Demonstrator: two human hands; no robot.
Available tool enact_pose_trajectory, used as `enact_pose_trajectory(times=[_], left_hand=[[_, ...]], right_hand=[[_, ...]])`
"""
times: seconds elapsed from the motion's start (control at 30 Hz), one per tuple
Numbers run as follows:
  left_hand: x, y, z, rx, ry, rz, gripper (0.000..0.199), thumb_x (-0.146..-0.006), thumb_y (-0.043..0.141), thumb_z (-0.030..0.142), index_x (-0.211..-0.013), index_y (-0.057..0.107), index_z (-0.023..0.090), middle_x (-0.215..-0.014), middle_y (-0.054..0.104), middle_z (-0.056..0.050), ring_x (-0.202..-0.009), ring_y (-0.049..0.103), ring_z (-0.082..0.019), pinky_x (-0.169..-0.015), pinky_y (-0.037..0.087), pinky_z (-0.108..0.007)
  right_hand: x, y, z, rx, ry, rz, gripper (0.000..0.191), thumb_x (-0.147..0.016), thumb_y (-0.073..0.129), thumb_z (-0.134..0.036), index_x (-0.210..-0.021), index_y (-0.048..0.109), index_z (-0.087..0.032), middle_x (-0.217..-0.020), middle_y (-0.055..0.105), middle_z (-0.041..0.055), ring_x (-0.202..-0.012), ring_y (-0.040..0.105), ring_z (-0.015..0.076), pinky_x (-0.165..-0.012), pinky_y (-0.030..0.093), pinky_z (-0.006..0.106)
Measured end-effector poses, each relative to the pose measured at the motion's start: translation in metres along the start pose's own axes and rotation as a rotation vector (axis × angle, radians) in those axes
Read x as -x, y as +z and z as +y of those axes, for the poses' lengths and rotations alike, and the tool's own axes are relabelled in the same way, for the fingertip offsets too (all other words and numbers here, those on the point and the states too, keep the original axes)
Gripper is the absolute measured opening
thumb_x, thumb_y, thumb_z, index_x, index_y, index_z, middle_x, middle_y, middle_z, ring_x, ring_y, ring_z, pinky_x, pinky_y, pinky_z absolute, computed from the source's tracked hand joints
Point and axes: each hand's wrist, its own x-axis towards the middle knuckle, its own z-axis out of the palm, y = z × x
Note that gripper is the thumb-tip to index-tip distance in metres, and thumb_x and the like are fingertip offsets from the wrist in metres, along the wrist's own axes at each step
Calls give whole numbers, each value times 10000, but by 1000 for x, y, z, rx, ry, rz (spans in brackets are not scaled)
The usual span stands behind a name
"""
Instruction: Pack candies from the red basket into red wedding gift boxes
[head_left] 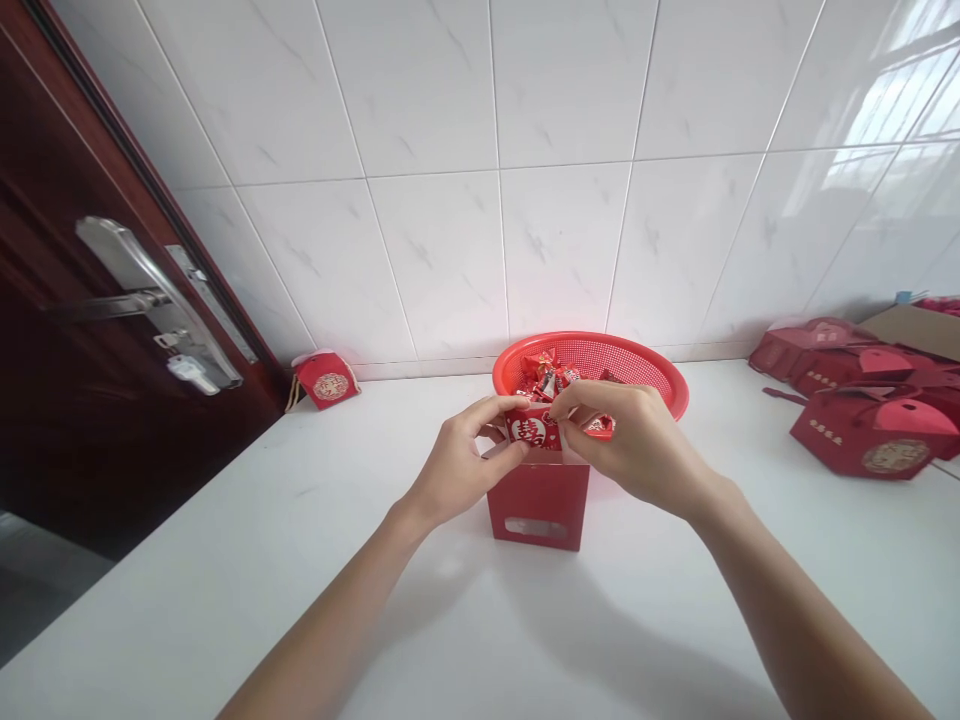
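Both hands hold a small red packet (529, 430) with a white round emblem, just above the open top of a red box (538, 492). My left hand (469, 455) pinches the packet's left side between thumb and fingers. At its upper right corner, my right hand (626, 435) grips it with thumb and fingertips. The box stands upright on the white table (300, 570) and has a clear window low on its front. Behind it sits a red plastic basket (667, 375) with wrapped candies (541, 372), partly hidden by my right hand.
A small red box (326, 380) stands near the wall at the left. Several folded red boxes (885, 430) are piled at the right, near a cardboard box (911, 330). A white tiled wall (427, 260) rises behind the table. A dark red door (75, 300) with keys is at the left.
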Motion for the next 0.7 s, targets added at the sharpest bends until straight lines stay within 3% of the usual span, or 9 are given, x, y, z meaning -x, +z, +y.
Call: enact_pose_trajectory(times=[0.2, 0.47, 0.7], left_hand=[[-1, -5, 5, 25, -26, -56, 346, -828, 659, 187, -1171, 686, 216, -1124, 722, -47, -870, 651, -175, -863, 550, -347], [-2, -7, 2, 19, -14, -114, 371, -844, 638, 166, -1208, 666, 230, -1126, 723, -38, -957, 659, -192, -894, 535, -352], [-6, -15, -6, 118, -18, -175, 364, -861, 612, 161, -1218, 657, 218, -1169, 720, -72, -1033, 664, -225, -946, 528, -405]], right_hand=[[0, 8, -3, 3, 72, -127, 286, -889, 555, -127, -1141, 624, -243, -970, 733, 29, -779, 673, 179, -611, 472, 269], [-1, 5, -2, 23, 142, -203, 197, -894, 600, -185, -1038, 718, -248, -908, 745, 46, -782, 673, 201, -633, 476, 287], [0, 1, -2, 5, 66, -310, 216, -901, 578, -178, -991, 762, -246, -899, 748, 46, -769, 664, 189, -650, 479, 285]])
